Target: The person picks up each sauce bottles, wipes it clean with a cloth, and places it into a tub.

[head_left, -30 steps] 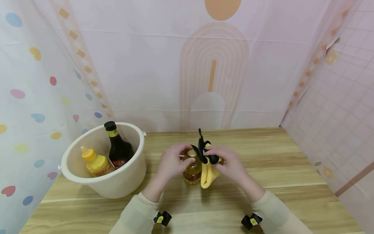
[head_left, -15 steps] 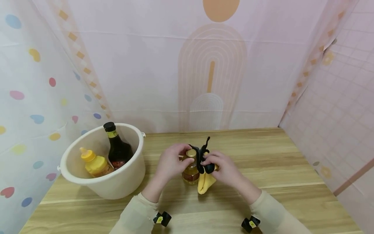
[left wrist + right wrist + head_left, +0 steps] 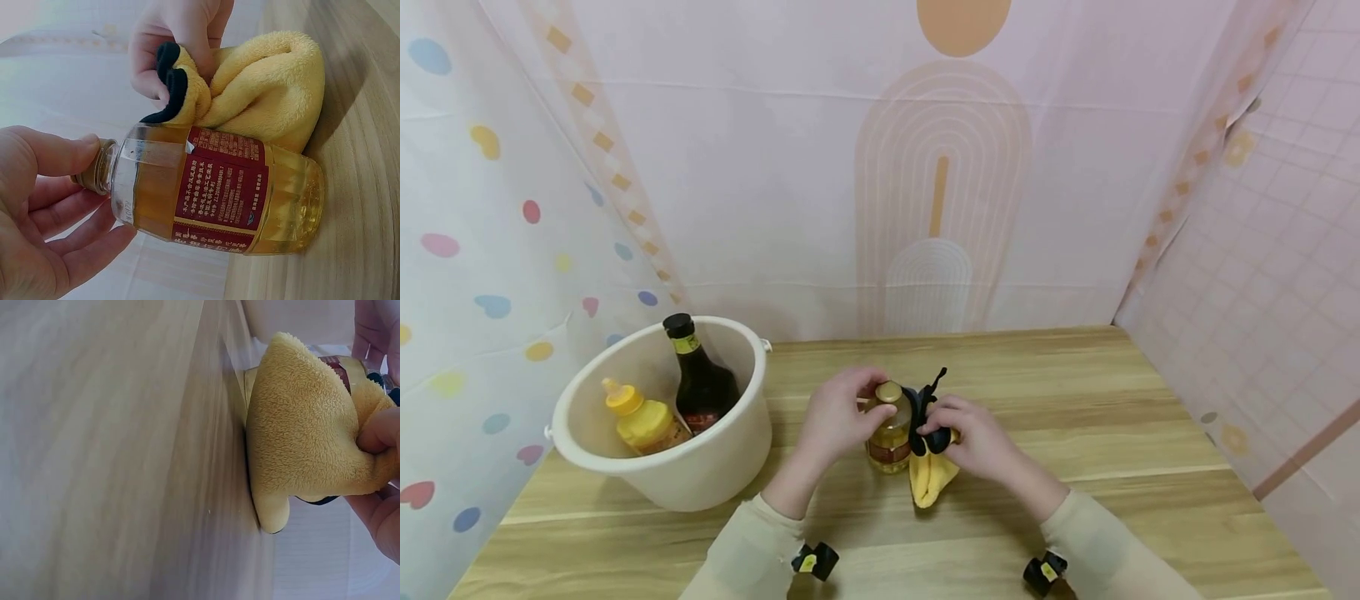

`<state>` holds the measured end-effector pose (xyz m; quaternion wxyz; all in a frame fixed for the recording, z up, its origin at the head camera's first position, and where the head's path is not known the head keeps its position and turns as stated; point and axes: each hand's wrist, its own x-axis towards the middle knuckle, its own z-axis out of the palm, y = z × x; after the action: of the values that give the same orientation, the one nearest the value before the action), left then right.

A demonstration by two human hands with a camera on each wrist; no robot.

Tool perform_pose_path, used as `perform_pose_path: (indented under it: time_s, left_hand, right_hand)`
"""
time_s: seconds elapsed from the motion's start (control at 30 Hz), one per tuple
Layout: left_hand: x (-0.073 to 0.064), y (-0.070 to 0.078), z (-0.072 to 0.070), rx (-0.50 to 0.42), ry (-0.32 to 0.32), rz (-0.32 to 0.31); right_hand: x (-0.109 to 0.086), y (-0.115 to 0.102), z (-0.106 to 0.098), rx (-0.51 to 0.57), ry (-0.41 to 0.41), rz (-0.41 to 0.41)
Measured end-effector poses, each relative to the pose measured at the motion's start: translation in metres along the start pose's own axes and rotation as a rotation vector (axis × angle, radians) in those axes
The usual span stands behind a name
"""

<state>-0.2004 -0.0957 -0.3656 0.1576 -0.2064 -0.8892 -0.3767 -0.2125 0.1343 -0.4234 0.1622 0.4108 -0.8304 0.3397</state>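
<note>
A clear bottle of golden cooking oil point(image 3: 219, 187) with a red label stands upright on the wooden table. My left hand point(image 3: 842, 414) pinches its gold cap point(image 3: 97, 165) between thumb and fingers. Bunched in my right hand point(image 3: 973, 437) is a yellow cloth point(image 3: 269, 87) with black edging, gripped near its top. The cloth lies against the bottle's right side, and its lower folds hang down to the table in the right wrist view. Part of the bottle is hidden behind the cloth there.
A white bucket point(image 3: 760, 417) stands at the left of the table point(image 3: 1112, 417). Inside it are a dark sauce bottle point(image 3: 706, 379) and a yellow squeeze bottle point(image 3: 647, 425). A printed curtain point(image 3: 760, 183) rises behind the table.
My right hand has moved the cloth lower along the bottle's right side, and its black edge has slid down from the cap. My left hand stays at the cap.
</note>
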Motion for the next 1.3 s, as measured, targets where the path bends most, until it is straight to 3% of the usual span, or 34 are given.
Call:
perform_pose_path:
  time_s: [0.23,0.57,0.8,1.0,1.1,1.3]
  left_hand:
    - [0.0,0.0,0.001,0.012,0.004,-0.004]
    - [0.0,0.0,0.001,0.013,-0.013,-0.018]
    - [0.0,0.001,-0.001,0.015,-0.007,-0.014]
    - [0.0,0.0,-0.001,0.009,-0.007,-0.016]
    - [0.0,0.0,-0.001,0.0,-0.004,-0.014]
    - [-0.001,-0.002,0.0,-0.008,0.002,0.003]
  right_hand:
    - [0.001,-0.001,-0.003,-0.037,-0.068,0.029]
    - [0.0,-0.002,0.004,-0.205,-0.206,0.001]
    - [0.007,-0.01,0.007,-0.414,-0.324,-0.061]
    - [0.011,-0.015,0.011,-0.616,-0.374,-0.129]
    - [0.011,-0.013,0.011,-0.573,-0.388,-0.118]
    - [0.004,0.001,0.004,-0.307,-0.351,-0.04]
